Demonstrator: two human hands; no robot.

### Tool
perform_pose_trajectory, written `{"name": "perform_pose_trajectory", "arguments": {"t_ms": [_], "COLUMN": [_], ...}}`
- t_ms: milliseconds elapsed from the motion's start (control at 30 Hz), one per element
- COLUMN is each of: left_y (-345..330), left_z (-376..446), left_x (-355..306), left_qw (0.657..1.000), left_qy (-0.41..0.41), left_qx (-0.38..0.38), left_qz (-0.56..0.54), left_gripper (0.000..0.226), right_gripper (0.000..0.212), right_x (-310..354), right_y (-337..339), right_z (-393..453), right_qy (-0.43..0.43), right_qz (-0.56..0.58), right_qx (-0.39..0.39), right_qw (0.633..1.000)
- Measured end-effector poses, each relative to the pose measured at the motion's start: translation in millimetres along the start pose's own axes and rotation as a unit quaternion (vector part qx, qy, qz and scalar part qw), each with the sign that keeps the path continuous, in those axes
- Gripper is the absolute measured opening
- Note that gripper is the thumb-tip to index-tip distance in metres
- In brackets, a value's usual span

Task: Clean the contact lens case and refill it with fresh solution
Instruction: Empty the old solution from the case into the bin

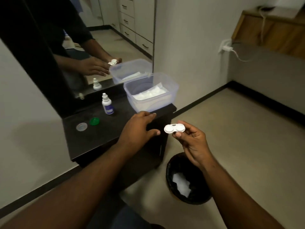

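While our right hand [189, 139] pinches the open lens case [174, 128] above the bin [170, 172], left hand [138, 128] hovers spread over the worktop [92, 138]; wiping looks done, next grab the solution bottle [107, 104].

White lens case [174, 128] — both wells uncapped (caps apart) — beside solution bottle [107, 104].

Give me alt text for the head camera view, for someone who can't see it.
A person's right hand pinches an open white contact lens case above a black bin, while the left hand reaches over a dark counter. On it stand a solution bottle, two loose caps, and a clear tub of wipes.
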State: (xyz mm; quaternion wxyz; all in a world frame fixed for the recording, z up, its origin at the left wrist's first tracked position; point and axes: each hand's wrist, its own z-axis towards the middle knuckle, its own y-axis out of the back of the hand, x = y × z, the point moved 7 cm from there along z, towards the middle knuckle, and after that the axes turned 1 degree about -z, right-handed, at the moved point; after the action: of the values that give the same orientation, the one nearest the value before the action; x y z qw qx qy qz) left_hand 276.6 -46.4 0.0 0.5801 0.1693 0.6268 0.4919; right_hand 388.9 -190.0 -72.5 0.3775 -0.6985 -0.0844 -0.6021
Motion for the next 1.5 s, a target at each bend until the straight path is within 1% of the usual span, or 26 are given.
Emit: {"name": "perform_pose_trajectory", "arguments": {"t_ms": [67,133,167,233,300,400,500,567,600,667,767,833,933,1033,1067,1100,1133,1167,1200,1267,1300,1333,1400,1433,1467,1500], "left_y": [-20.6,-38.3,-44.0,-53.2,-56.0,-56.5,-58.6,-58.8,-58.2,-58.2,-61.5,-62.9,-62.6,-62.7,-62.4,-62.3,-61.8,-61.9,-62.0,-62.3,-62.1,-61.5,-59.6,-58.3,-56.4,-54.3], "left_z": [19.0,35.4,41.4,50.7,54.2,53.9,54.7,56.2,57.0,57.8,59.0,58.9,59.0,58.6,58.7,58.6,58.5,58.4,58.3,57.5,57.0,57.0,55.7,55.6,55.5,54.7], "left_x": [-13.3,-22.9,-24.2,-23.6,-21.0,-19.7,-16.0,-13.9,-13.4,-13.3,-12.1,-11.4,-10.7,-10.2,-10.3,-10.1,-10.2,-10.0,-9.8,-9.5,-9.7,-10.3,-10.8,-11.2,-11.4,-11.7], "left_qw": [0.997,0.992,0.989,0.987,0.988,0.989,0.986,0.985,0.985,0.985,0.984,0.983,0.983,0.983,0.984,0.984,0.985,0.985,0.986,0.986,0.986,0.986,0.985,0.986,0.987,0.989], "left_qy": [-0.016,-0.032,-0.034,-0.027,-0.022,-0.035,-0.038,-0.036,-0.036,-0.035,-0.029,-0.027,-0.026,-0.025,-0.026,-0.027,-0.029,-0.030,-0.031,-0.032,-0.033,-0.035,-0.032,-0.033,-0.036,-0.039], "left_qx": [0.051,0.083,0.090,0.089,0.065,0.031,0.030,0.034,0.033,0.034,0.046,0.050,0.054,0.058,0.058,0.058,0.057,0.058,0.058,0.064,0.067,0.068,0.079,0.085,0.085,0.083], "left_qz": [0.046,0.092,0.112,0.133,0.136,0.142,0.157,0.163,0.164,0.165,0.169,0.172,0.174,0.170,0.167,0.164,0.161,0.158,0.155,0.151,0.150,0.151,0.148,0.142,0.131,0.118], "left_gripper": [0.064,0.064,0.064,0.059,0.053,0.048,0.045,0.044,0.044,0.044,0.046,0.047,0.048,0.049,0.049,0.049,0.049,0.049,0.049,0.050,0.050,0.051,0.052,0.052,0.051,0.048], "right_gripper": [0.056,0.059,0.057,0.044,0.042,0.044,0.042,0.041,0.041,0.041,0.038,0.039,0.038,0.037,0.038,0.037,0.036,0.034,0.032,0.030,0.028,0.025,0.019,0.019,0.022,0.026], "right_x": [8.6,16.0,18.8,23.2,22.7,16.0,-0.2,-10.7,-15.2,-22.9,-32.1,-35.0,-30.9,-27.0,-26.6,-25.4,-23.4,-20.5,-17.2,-15.9,-21.3,-31.6,-54.5,-57.4,-53.9,-45.9], "right_y": [33.9,67.2,81.8,110.9,133.3,150.2,153.9,150.5,147.9,141.1,126.8,115.8,97.2,80.7,76.6,73.2,70.1,67.4,64.8,62.5,65.2,71.5,87.7,91.5,91.3,87.8], "right_z": [-4.4,-9.4,-10.8,-12.3,-11.8,-9.6,-6.0,-2.3,0.1,4.8,11.4,13.2,15.1,16.8,17.5,18.6,19.8,21.4,22.9,22.3,20.2,17.9,10.2,8.4,9.2,10.9], "right_qy": [0.005,0.004,0.002,-0.004,-0.011,-0.020,-0.046,-0.049,-0.041,-0.022,-0.012,-0.008,0.013,0.062,0.075,0.085,0.090,0.094,0.102,0.122,0.103,0.060,-0.040,-0.054,-0.049,-0.037], "right_qz": [0.008,-0.004,-0.028,-0.104,-0.199,-0.337,-0.418,-0.475,-0.512,-0.589,-0.661,-0.714,-0.795,-0.843,-0.854,-0.860,-0.862,-0.861,-0.858,-0.845,-0.840,-0.839,-0.836,-0.819,-0.789,-0.741], "right_qx": [-0.039,-0.079,-0.093,-0.108,-0.093,-0.051,-0.007,0.031,0.053,0.105,0.179,0.214,0.239,0.263,0.269,0.272,0.271,0.262,0.244,0.193,0.180,0.187,0.228,0.229,0.212,0.187], "right_qw": [0.999,0.997,0.995,0.989,0.975,0.940,0.907,0.878,0.856,0.801,0.728,0.666,0.557,0.465,0.439,0.422,0.419,0.425,0.440,0.484,0.502,0.508,0.498,0.524,0.574,0.644]}}
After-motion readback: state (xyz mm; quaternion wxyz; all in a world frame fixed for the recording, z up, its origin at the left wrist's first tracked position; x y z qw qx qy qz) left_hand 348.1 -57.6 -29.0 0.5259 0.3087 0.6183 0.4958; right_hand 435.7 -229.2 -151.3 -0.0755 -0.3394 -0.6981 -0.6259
